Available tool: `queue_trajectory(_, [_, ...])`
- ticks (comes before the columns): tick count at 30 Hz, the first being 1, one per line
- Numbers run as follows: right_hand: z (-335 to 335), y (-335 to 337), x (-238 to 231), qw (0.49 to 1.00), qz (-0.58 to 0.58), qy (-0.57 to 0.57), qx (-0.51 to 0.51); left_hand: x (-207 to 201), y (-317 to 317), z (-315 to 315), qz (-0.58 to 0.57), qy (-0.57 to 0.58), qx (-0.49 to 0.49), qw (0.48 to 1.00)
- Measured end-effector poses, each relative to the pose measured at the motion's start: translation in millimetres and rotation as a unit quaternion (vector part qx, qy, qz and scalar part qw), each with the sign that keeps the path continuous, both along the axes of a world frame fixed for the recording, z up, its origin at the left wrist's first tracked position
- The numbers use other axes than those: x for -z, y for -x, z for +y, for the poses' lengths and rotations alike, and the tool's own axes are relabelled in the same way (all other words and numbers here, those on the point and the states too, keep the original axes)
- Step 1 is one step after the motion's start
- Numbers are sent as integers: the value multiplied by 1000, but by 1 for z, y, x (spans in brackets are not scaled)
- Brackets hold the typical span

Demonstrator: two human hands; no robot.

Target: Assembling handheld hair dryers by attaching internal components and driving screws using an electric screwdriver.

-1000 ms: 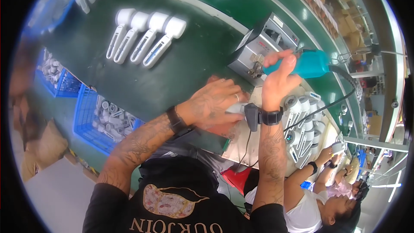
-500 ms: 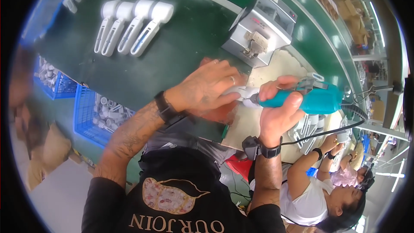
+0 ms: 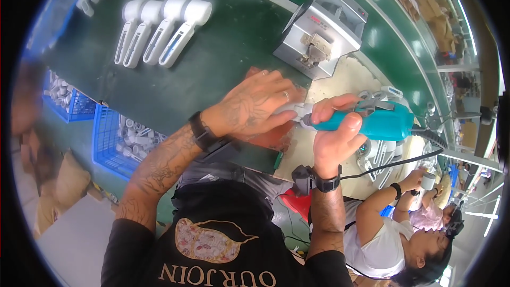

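Note:
My left hand is closed around a white plastic piece, mostly covered by its fingers. That piece is over a reddish mat at the table's front edge. In my right hand lies a teal electric screwdriver, held nearly level with its nose pointing left. The screwdriver's nose is at the white piece; whether the bit touches a screw is hidden. Farther back on the left, several white long-handled devices with round heads lie in a row on the green tabletop.
A grey boxy screw feeder stands behind my hands. Blue baskets of white parts sit to the left below the table. More white devices lie right of my right hand. A black cord trails from the screwdriver. A co-worker sits at right.
My right hand and the screwdriver have shifted slightly left. My left hand stays nearly in place, still on the white piece. The co-worker's hands have moved slightly.

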State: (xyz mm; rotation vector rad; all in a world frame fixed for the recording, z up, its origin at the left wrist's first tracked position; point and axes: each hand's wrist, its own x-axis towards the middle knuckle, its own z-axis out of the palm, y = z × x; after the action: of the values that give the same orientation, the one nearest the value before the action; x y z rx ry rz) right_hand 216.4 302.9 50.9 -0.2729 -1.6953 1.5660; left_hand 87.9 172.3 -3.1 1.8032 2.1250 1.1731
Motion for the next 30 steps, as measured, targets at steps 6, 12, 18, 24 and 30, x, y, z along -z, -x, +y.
queue_trajectory(6, [-1,4,2,998,29,18,-50,-3,3,1,-1,-11,15,1000])
queue_trajectory(12, [-4,2,2,999,23,21,-34,-7,5,0,9,-18,4,1000])
queue_trajectory(18, [-14,-30,-18,994,14,99,33,-5,-15,-19,90,-107,50,989])
queue_trajectory(24, [-21,-96,-46,985,93,118,81,-11,5,-70,40,-123,-220,967])
queue_trajectory(30, [-19,-133,-26,989,18,79,122,-29,42,-68,182,-68,-349,917])
